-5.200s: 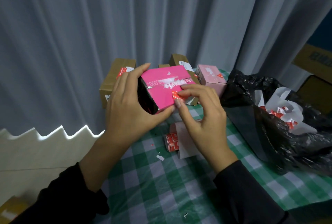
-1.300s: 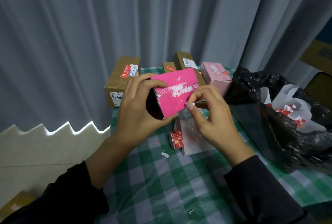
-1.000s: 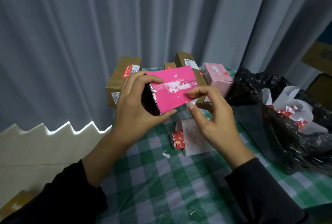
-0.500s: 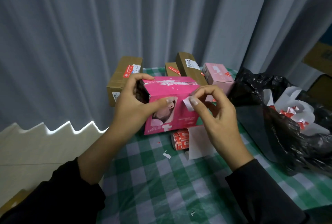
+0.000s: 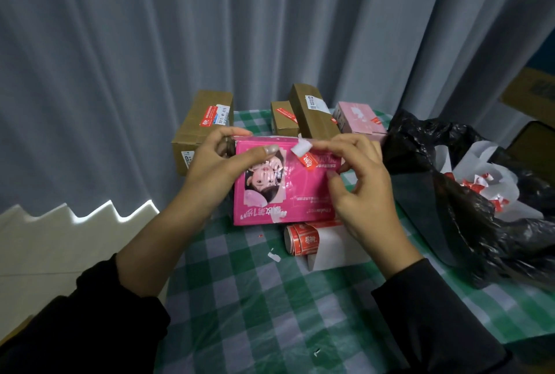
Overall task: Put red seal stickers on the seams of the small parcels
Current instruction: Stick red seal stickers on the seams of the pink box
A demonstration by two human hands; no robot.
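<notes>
I've got the L hand (image 5: pixel 216 168) clamped on the pink parcel (image 5: pixel 285 190), thumb across its front. R hand (image 5: pixel 360 181) pinches a red seal sticker (image 5: pixel 307 159) at the parcel's top edge; sticker roll (image 5: pixel 301 238) sits just below the R palm.

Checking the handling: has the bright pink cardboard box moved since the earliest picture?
Yes. The bright pink cardboard box was held up clear of the roll of red seal stickers; now it is turned picture-side forward, its bottom edge just above that roll.
</notes>
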